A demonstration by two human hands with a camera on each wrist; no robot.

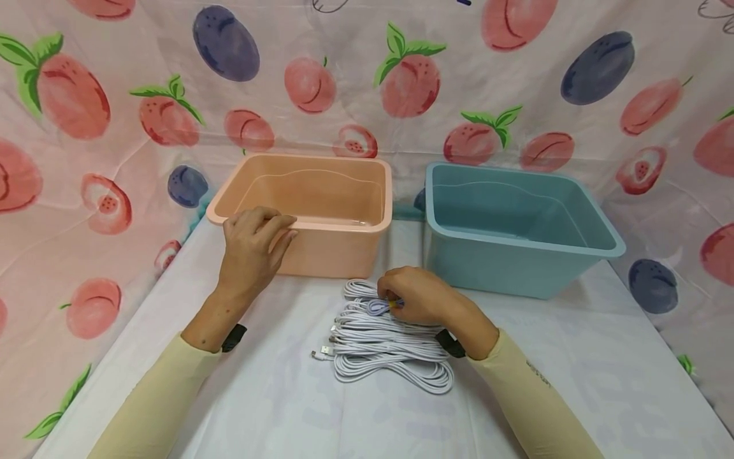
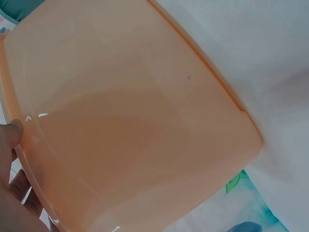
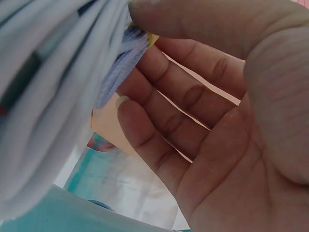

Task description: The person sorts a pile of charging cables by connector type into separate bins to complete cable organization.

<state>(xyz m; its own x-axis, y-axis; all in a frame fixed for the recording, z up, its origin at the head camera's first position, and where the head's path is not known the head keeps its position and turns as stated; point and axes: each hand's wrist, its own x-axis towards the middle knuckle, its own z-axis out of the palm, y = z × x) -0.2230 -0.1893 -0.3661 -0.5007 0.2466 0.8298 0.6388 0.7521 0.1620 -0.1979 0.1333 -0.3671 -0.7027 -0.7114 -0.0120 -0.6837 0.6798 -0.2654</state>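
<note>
My left hand (image 1: pixel 252 245) is at the front rim of the peach plastic bin (image 1: pixel 329 252). In the left wrist view the thumb (image 2: pixel 13 133) lies on the bin's outer wall, and the other fingers are past the rim. Over a pile of coiled white cables (image 1: pixel 390 347), my right hand (image 1: pixel 421 296) pinches a small lavender cord bundle (image 1: pixel 377 308) bound with a yellow tie (image 1: pixel 394 305). In the right wrist view, thumb and fingers meet at that tie, close beside the white coils (image 3: pixel 53 96). Part of the lavender bundle is hidden by the hand.
A teal bin (image 1: pixel 493 264) stands at the back right, with a narrow gap between it and the peach bin. USB plugs (image 1: pixel 325 350) stick out at the pile's left side. A white cloth (image 1: pixel 275 389) covers the table, and a fruit-printed curtain (image 1: pixel 355 38) hangs behind.
</note>
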